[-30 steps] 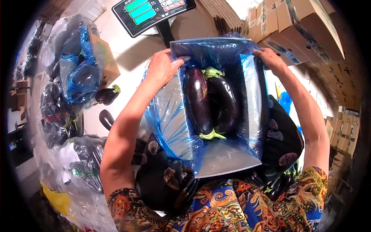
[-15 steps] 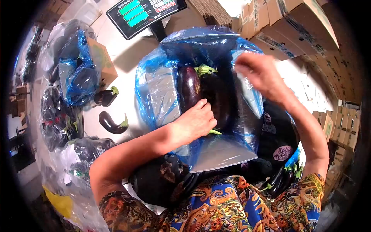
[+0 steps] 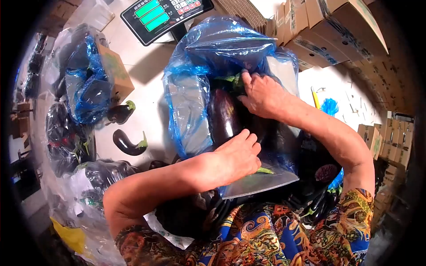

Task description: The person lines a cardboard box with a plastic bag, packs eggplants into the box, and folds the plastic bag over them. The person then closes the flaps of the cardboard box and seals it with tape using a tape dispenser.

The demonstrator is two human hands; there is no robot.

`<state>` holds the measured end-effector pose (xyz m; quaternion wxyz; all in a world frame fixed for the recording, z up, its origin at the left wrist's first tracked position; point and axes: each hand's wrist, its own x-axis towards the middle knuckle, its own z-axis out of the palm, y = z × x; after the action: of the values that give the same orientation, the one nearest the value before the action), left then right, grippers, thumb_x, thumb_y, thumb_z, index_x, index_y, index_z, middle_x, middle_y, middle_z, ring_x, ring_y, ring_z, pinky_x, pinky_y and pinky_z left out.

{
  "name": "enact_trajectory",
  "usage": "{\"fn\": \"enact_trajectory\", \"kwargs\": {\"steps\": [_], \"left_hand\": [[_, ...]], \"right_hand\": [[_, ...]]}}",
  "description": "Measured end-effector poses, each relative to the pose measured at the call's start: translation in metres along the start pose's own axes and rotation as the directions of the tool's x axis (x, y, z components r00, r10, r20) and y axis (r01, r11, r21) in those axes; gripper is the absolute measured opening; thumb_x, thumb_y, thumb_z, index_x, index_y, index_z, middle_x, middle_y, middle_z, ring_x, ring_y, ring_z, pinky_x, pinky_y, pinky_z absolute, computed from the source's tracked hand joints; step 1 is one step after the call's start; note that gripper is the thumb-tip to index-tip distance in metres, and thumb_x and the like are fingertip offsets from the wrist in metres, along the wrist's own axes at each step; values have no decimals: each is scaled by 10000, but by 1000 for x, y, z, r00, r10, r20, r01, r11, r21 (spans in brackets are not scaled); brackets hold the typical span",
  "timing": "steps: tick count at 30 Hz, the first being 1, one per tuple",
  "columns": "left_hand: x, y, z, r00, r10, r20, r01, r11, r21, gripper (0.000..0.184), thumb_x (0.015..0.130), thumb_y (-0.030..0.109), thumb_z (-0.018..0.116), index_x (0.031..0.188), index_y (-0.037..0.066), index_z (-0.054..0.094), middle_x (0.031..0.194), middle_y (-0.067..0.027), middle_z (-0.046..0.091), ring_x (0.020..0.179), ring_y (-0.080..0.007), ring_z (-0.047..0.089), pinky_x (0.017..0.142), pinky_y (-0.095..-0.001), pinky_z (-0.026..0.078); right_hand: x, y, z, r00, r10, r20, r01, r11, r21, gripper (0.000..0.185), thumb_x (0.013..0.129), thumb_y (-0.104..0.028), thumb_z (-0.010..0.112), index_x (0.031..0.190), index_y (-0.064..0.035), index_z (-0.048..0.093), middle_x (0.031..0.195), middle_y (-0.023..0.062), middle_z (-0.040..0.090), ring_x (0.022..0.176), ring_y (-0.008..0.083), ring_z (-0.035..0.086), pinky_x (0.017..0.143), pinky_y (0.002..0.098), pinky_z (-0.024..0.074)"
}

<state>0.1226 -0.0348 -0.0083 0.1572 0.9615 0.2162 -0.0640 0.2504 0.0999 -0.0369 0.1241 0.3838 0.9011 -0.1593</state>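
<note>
A box lined with a blue plastic bag (image 3: 188, 111) stands in front of me with its flaps folded out. Large dark eggplants lie in it, one glossy purple eggplant (image 3: 225, 113) showing plainly. My left hand (image 3: 235, 157) curls over an eggplant at the near end, and a green stem (image 3: 265, 170) sticks out beside its fingers. At the far end my right hand (image 3: 264, 95) has thumb and fingers closed around the green cap (image 3: 238, 82) of another eggplant. That eggplant's body is mostly hidden by the hand and shadow.
A digital scale display (image 3: 166, 17) stands behind the box. To the left are a curved loose eggplant (image 3: 126, 142), a smaller one (image 3: 120, 113) and a bagged carton (image 3: 116, 73). Cardboard boxes (image 3: 330, 31) are stacked at right. A yellow-handled tool (image 3: 315, 98) lies on the white table.
My right hand has moved from above the right flap down and left onto the eggplant cap at the far end. My left hand has shifted slightly nearer to me.
</note>
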Motion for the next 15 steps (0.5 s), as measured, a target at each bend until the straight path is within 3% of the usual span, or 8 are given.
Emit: {"fn": "enact_trajectory", "kwargs": {"steps": [2, 4, 6, 9, 12, 13, 14, 15], "left_hand": [[1, -6, 15, 999, -8, -51, 10, 999, 50, 212, 751, 221, 679, 936, 118, 677, 861, -26, 576, 941, -243, 521, 798, -354, 388], [-2, -34, 34, 988, 22, -153, -52, 980, -194, 151, 751, 158, 652, 891, 122, 696, 899, -40, 575, 992, -244, 506, 856, -370, 389], [-7, -34, 42, 998, 66, -8, -66, 986, -153, 126, 738, 136, 651, 854, 120, 698, 917, -49, 570, 999, -244, 498, 880, -376, 382], [0, -22, 46, 999, 32, -7, -33, 966, -257, 110, 722, 141, 664, 826, 119, 693, 912, -52, 563, 978, -245, 497, 852, -375, 374], [2, -24, 50, 999, 17, -42, -27, 968, -251, 121, 717, 149, 672, 832, 118, 696, 899, -56, 562, 964, -245, 496, 813, -379, 366], [1, -26, 50, 995, 24, -102, -51, 962, -267, 95, 714, 141, 670, 805, 124, 690, 891, -56, 555, 939, -242, 490, 767, -378, 354], [1, -26, 51, 999, 25, -33, -33, 960, -280, 212, 728, 169, 706, 929, 100, 699, 958, -78, 584, 1003, -264, 501, 831, -400, 373], [-5, -25, 51, 982, 13, -187, -94, 897, -432, 310, 734, 184, 722, 1027, 90, 682, 1005, -99, 596, 1061, -281, 501, 892, -417, 378]], "right_hand": [[6, 15, 39, 961, -151, -231, 112, 978, -175, 562, 907, -304, 598, 1238, 117, 427, 1004, 329, 609, 888, 476, 619, 838, 489, 495], [13, 13, 36, 992, -125, -26, 119, 979, -163, 532, 916, -297, 583, 1234, 105, 441, 1028, 306, 612, 947, 461, 608, 874, 472, 478], [19, 2, 7, 981, 1, 195, 17, 996, -90, 531, 921, -297, 575, 1245, 102, 442, 1074, 295, 598, 920, 445, 613, 863, 461, 483], [26, 13, 21, 928, -141, 344, 277, 878, -390, 602, 933, -328, 565, 1320, 101, 396, 1189, 330, 544, 978, 451, 608, 870, 485, 475], [26, 21, 42, 962, -162, 221, 254, 829, -499, 623, 937, -347, 563, 1362, 71, 380, 1218, 331, 532, 1013, 457, 595, 879, 498, 470], [23, 25, 47, 981, -132, 141, 179, 891, -417, 622, 937, -351, 564, 1370, 56, 380, 1228, 327, 530, 1045, 460, 579, 894, 499, 466], [19, 30, 52, 993, -100, 59, 114, 941, -317, 622, 938, -355, 565, 1379, 42, 379, 1238, 323, 528, 1078, 462, 563, 910, 500, 461], [16, 34, 57, 997, -68, -23, 62, 976, -207, 622, 938, -359, 566, 1388, 28, 379, 1249, 318, 526, 1111, 465, 546, 926, 500, 457]]}}
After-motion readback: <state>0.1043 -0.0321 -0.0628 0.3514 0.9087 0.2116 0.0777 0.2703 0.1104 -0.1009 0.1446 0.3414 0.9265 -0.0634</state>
